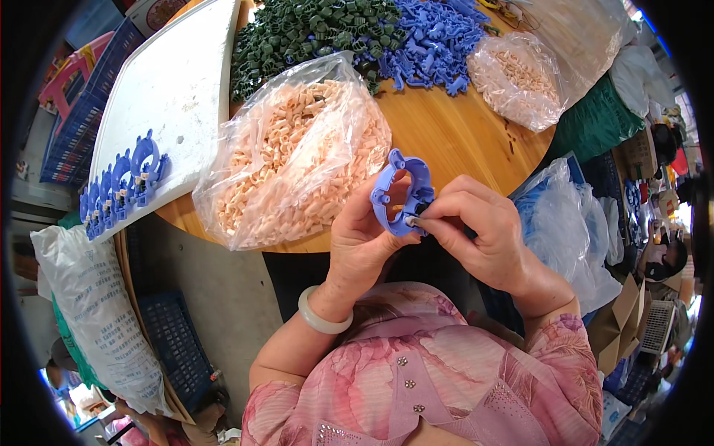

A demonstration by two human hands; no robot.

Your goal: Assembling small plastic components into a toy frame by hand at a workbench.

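Observation:
My left hand (355, 249) is closed around a blue plastic ring-shaped part (381, 187), holding it up just beyond the table's near edge. Small knobs stand out on the part's rim. From the right, my right hand (480, 230) reaches in, thumb and forefinger pinched at its lower side. By those fingertips a small black-and-whitish piece (411, 220) sits against the blue part; its exact kind is too small to make out. On a white board (178, 82) at the left, several similar blue parts (123, 182) stand in a row, with small dark-and-white pieces on them.
A clear bag of peach-coloured small tubular pieces (297, 163) lies in front of my hands. Behind it are heaps of dark green parts (312, 33) and blue parts (431, 44). A smaller peach-filled bag (517, 78) rests at the wooden table's (446, 123) right.

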